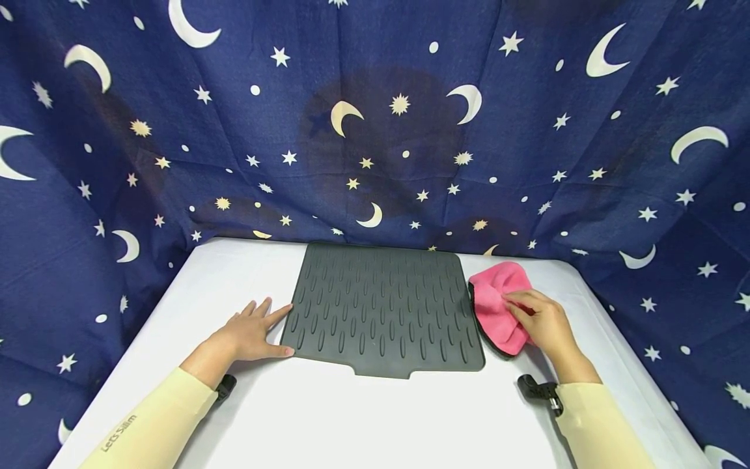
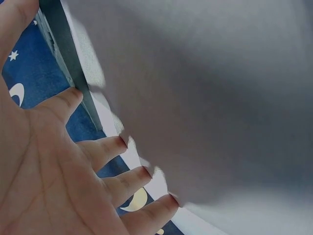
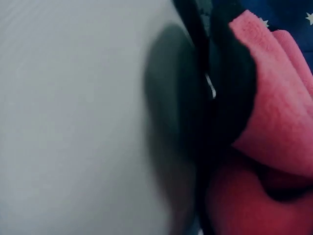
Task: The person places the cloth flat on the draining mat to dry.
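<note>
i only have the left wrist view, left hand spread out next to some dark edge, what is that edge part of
Observer: It belongs to a dark grey mat patterned with rows of long ovals.
Operator: ok and the right hand, what's it doing
Observer: In the head view the right hand pinches a pink cloth.
Operator: is that cloth lying on top of the mat
Observer: No, it is on the white table, close beside the mat's right edge; I can't tell whether the two touch.
</note>
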A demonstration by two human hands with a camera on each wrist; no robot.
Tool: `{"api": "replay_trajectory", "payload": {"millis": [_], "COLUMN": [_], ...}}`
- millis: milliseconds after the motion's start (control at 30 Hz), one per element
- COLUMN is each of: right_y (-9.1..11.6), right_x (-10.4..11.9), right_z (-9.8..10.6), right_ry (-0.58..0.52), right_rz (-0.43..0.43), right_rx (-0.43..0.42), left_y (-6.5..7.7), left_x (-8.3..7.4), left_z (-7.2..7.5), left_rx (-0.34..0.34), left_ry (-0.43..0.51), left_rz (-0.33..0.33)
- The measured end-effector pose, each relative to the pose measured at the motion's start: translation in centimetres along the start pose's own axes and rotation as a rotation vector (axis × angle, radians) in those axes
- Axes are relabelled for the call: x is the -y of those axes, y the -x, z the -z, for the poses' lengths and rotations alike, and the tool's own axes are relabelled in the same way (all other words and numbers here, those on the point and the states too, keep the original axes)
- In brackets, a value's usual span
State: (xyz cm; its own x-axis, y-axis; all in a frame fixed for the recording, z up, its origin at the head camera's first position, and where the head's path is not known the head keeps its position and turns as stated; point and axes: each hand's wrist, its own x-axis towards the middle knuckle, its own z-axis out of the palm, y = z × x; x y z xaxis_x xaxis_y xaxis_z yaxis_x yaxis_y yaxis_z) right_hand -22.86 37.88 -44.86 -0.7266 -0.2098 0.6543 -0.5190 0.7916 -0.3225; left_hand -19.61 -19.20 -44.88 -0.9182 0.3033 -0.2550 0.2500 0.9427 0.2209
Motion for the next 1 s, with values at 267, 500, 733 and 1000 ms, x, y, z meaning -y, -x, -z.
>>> {"api": "replay_trajectory", "payload": {"millis": [267,500,733,1000], "right_y": [-1.3,-2.6,-4.4,-6.7], "right_x": [1.0,2.0,3.6,5.3], "right_z": [0.7,1.5,2.3,2.8], "right_ry": [-0.049,-0.077,-0.096,-0.176], "right_rz": [-0.097,-0.225,-0.286,-0.259], "right_rx": [-0.042,-0.062,-0.076,-0.117], "left_y": [0.0,-0.1,-0.1,0.0], "left_x": [0.0,-0.1,-0.1,0.0], "left_z": [-0.1,-0.1,0.1,0.1], "left_rx": [0.004,0.001,-0.001,0.009], "left_ry": [0.009,-0.008,-0.009,0.002], "left_rz": [0.005,-0.015,-0.01,-0.002]}}
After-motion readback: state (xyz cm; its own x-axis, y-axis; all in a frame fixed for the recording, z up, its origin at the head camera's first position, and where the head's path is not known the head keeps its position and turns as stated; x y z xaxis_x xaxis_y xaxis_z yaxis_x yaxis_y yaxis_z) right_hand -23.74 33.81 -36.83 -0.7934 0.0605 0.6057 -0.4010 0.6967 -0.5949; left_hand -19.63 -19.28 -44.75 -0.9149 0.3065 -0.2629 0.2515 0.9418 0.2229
